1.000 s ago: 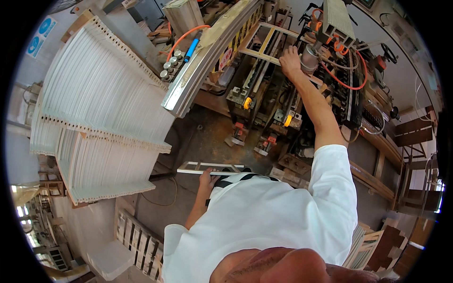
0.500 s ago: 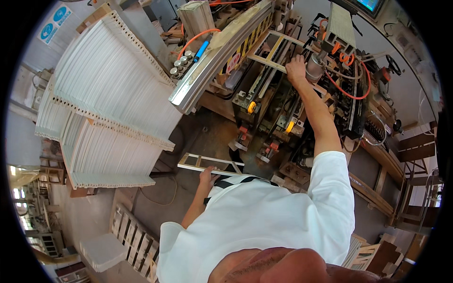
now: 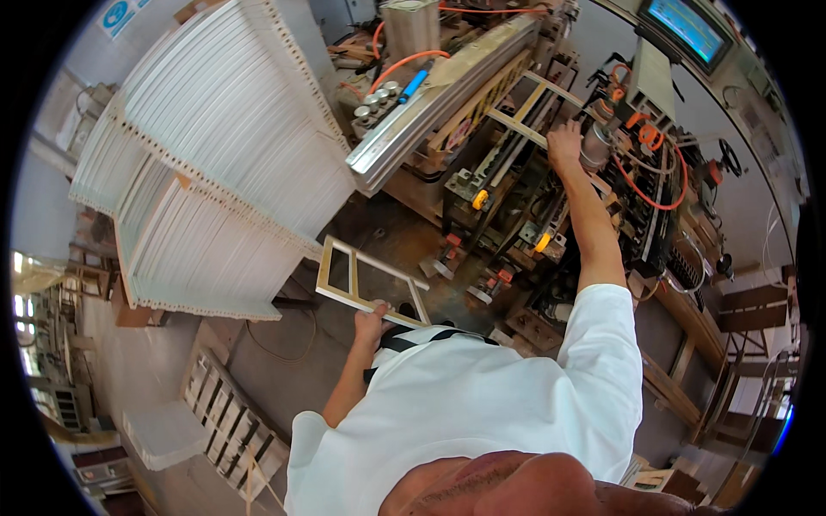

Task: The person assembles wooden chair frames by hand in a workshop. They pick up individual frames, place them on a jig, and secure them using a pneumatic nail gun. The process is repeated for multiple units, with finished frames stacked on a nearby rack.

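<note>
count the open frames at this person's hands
2. The held frame is in the left hand; the other frame lies on the machine, at the right hand. Any underneath would be hidden.

A wall sign [image 3: 119, 15] at ten o'clock bears blue pictograms; near one, a red-and-white label [image 3: 459, 133] marks a striped panel [image 3: 492, 96]; the screen [image 3: 686, 33] at two is unreadable.

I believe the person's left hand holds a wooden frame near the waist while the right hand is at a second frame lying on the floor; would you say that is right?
Not quite: the second frame lies up on the machine, as the head view shows. The right hand is indeed at it, and the left hand holds a wooden frame.
</note>
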Motion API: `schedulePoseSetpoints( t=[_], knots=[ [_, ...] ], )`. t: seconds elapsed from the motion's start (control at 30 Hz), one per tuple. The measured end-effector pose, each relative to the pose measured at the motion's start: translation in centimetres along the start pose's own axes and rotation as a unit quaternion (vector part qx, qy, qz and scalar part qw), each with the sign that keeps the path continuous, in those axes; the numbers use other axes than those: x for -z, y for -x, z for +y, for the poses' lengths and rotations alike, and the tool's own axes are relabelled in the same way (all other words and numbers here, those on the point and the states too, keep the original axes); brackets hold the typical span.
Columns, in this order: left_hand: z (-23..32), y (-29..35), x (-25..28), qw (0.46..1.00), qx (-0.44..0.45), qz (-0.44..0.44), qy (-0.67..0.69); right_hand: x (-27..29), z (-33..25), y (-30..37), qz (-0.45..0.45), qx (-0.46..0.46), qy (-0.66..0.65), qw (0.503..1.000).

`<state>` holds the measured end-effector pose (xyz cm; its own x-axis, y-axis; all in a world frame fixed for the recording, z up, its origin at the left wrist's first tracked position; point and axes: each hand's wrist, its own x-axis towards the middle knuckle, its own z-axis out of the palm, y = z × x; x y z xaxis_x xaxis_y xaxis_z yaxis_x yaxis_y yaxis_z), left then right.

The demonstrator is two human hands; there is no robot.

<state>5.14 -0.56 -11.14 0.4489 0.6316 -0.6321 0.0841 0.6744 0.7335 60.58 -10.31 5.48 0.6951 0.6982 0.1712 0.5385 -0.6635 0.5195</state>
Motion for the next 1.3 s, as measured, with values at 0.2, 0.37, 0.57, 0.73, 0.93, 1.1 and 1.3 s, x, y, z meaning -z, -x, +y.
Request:
schedulePoseSetpoints(
  t=[0.2, 0.37, 0.57, 0.73, 0.93, 1.1, 1.3],
  knots=[
    [5.9, 6.7, 3.0, 0.964, -0.238, -0.038, -0.117, 2.0, -1.4, -0.6, -0.018, 0.014, 0.030, 0.999],
    [17.6, 16.6, 8.0, 0.909, -0.330, -0.045, -0.249, 3.5, -1.2, 0.4, -0.013, 0.010, 0.036, 0.999],
    [26.8, 25.6, 17.4, 0.870, -0.465, 0.033, -0.160, 4.5, -4.7, 0.4, 0.200, 0.048, -0.215, 0.955],
    [34.2, 26.6, 26.0, 0.825, -0.554, 0.113, -0.007, 15.4, -15.4, 7.9, 0.307, 0.132, -0.517, 0.788],
    [48.2, 17.0, 36.3, 0.859, -0.495, 0.125, 0.036, 21.6, -25.4, 18.5, 0.216, 0.195, -0.608, 0.738],
    [54.5, 7.4, 40.0, 0.908, -0.377, 0.181, 0.037, 21.2, -30.7, 25.7, 0.088, 0.160, -0.640, 0.746],
    [54.4, 4.9, 35.4, 0.861, -0.415, 0.290, 0.046, 19.5, -32.4, 32.2, -0.003, 0.077, -0.653, 0.753]
  ],
)
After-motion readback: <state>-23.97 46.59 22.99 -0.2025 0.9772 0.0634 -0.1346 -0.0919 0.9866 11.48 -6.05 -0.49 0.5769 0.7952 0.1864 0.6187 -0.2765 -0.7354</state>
